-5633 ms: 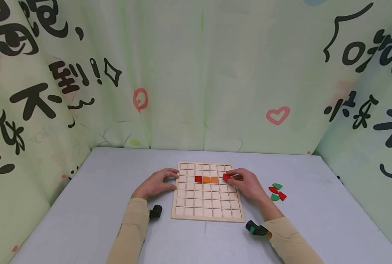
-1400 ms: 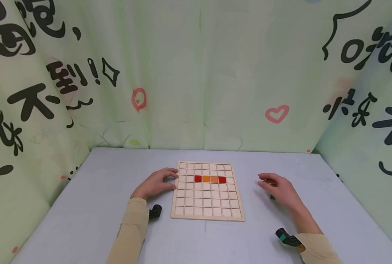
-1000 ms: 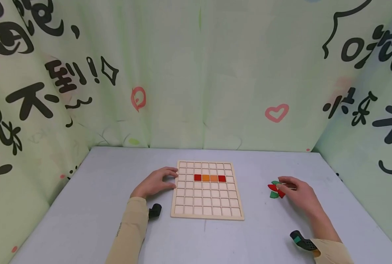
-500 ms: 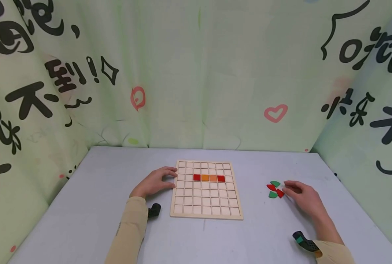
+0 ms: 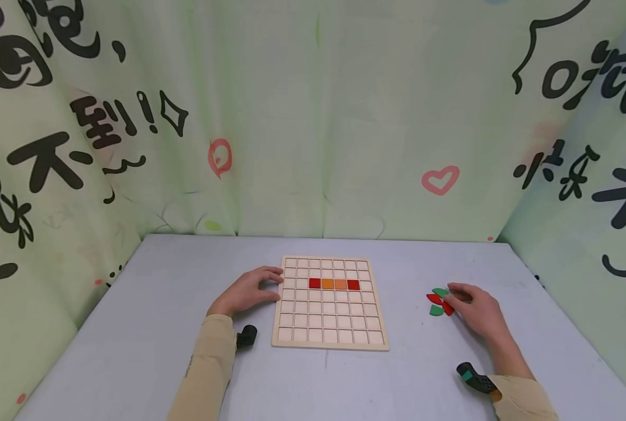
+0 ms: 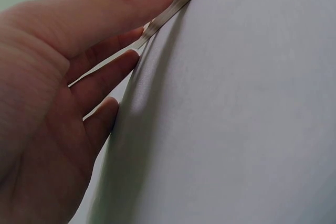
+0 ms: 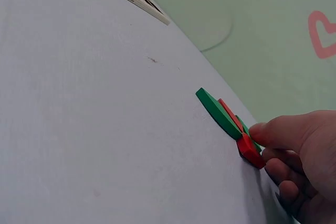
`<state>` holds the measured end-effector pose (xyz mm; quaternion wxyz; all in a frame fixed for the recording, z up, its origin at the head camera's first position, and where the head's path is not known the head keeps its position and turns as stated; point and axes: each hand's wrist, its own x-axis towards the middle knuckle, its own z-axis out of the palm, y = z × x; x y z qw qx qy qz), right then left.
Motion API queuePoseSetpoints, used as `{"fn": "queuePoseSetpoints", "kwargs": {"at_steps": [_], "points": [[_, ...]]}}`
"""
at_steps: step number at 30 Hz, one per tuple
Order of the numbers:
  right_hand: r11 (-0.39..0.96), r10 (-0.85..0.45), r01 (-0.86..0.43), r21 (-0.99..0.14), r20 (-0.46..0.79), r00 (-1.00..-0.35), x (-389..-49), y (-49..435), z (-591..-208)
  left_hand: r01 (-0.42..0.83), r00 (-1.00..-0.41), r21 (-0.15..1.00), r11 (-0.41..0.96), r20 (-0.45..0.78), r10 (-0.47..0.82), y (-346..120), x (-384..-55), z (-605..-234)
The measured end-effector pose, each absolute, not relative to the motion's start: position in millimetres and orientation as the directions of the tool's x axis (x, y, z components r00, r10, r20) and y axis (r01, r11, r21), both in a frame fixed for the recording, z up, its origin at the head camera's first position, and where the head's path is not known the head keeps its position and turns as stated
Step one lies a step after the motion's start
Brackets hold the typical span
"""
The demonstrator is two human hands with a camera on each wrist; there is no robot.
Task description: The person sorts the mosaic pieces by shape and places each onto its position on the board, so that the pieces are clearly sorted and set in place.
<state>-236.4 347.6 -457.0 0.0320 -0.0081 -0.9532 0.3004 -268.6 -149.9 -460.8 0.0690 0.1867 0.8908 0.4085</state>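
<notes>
A wooden grid board (image 5: 330, 322) lies mid-table. One of its rows bears two orange squares (image 5: 334, 284) between a left red square (image 5: 315, 283) and a right red square (image 5: 353, 285). My left hand (image 5: 246, 290) rests at the board's left edge, thumb and fingers spread and touching the rim. My right hand (image 5: 478, 309) is at a cluster of curved-edged pieces: a far green one (image 5: 440, 292), a near green one (image 5: 436, 310), a left red one (image 5: 433, 299) and a right red one (image 5: 448, 310). Its thumb (image 7: 262, 131) meets the right red piece; the index fingertip is hidden in the right wrist view.
The pale table (image 5: 186, 263) runs back to a light green curtain (image 5: 276, 117) printed with dark characters and hearts. A black wrist device (image 5: 247, 337) sits by the left sleeve and another device (image 5: 475, 379) by the right.
Earlier the right hand was at the board with a red square, now lying in the row's right end. It moved right to the cluster, drew back slightly, then came in over the pieces again.
</notes>
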Motion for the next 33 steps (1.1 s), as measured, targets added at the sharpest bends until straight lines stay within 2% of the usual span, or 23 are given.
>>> {"fn": "queuePoseSetpoints", "kwargs": {"at_steps": [19,33], "points": [[0.839,0.035,-0.017,-0.544,0.084,-0.996,-242,338,-460,0.271,-0.922,0.75,0.603,0.022,0.386,-149,-268,-460],[0.863,-0.036,-0.113,-0.492,0.163,-0.986,-243,315,-456,0.273,-0.92,0.76,0.59,0.026,0.392,-151,-268,-461]]}}
